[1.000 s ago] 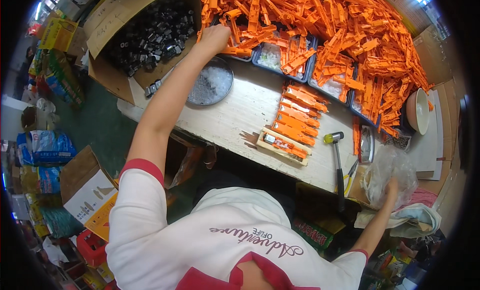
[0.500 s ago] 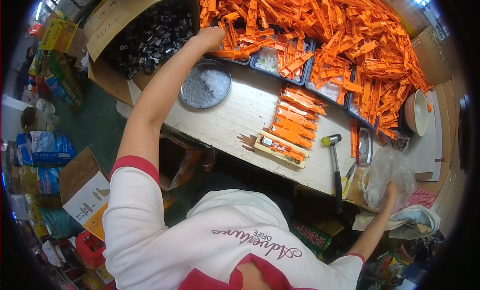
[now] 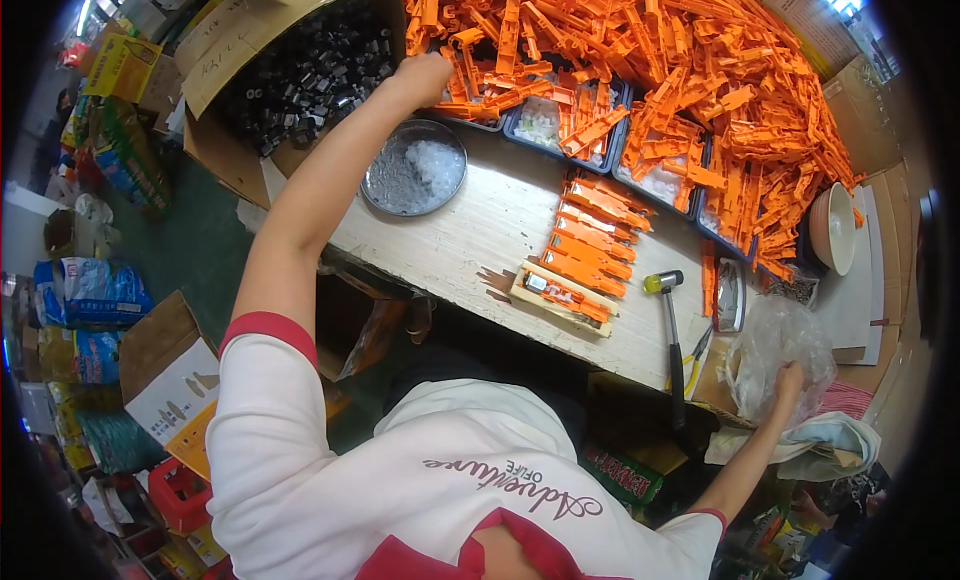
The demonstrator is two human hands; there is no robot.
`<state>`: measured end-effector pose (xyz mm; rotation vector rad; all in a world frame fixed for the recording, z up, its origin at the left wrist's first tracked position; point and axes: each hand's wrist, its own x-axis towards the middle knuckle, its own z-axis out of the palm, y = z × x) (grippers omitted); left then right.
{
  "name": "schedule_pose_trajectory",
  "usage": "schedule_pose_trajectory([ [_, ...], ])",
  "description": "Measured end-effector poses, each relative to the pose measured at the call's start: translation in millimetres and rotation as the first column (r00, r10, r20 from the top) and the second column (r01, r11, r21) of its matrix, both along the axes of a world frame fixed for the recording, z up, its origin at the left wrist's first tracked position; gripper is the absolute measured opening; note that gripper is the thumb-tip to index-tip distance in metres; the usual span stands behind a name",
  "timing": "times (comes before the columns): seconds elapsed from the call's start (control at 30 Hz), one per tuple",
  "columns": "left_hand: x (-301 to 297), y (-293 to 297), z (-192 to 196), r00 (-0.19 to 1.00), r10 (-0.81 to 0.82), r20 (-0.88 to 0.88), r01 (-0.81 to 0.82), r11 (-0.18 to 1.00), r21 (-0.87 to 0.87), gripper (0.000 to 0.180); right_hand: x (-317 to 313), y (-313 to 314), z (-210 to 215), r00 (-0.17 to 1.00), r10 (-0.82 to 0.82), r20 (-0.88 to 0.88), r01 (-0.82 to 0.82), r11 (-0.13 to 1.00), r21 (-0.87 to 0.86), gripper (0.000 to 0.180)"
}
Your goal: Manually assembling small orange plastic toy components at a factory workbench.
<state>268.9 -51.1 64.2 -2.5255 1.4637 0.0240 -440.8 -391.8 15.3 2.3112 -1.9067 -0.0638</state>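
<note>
I couldn't tell either grip.
My left hand (image 3: 425,78) reached the jagged orange plastic parts (image 3: 665,75), my right hand (image 3: 790,382) a clear plastic bag (image 3: 762,352), likely placed for reach.

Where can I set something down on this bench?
Widest: the white bench top, between the round, shallow grey pan and the row of orange plastic parts. Smaller: between that row and the black-handled hammer. Crowded: the back, under heaped orange plastic pieces, and the right end, around the crumpled clear plastic bag.

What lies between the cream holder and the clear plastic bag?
Between the cream holder and the clear plastic bag, the head view shows a hammer and yellow-handled pliers.
</note>
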Motion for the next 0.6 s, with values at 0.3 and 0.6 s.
schedule_pose_trajectory([
  [0.3,-23,40,12,0.436,-0.265,-0.860,-0.720,0.471,-0.510,0.012,0,4,5,0.983,0.059,0.174,-0.033,0.988,-0.150,0.021],
  [0.6,-86,108,-14,0.443,-0.102,-0.891,-0.754,0.496,-0.432,0.011,0,14,12,0.844,0.289,0.452,-0.214,0.954,-0.210,0.017],
])
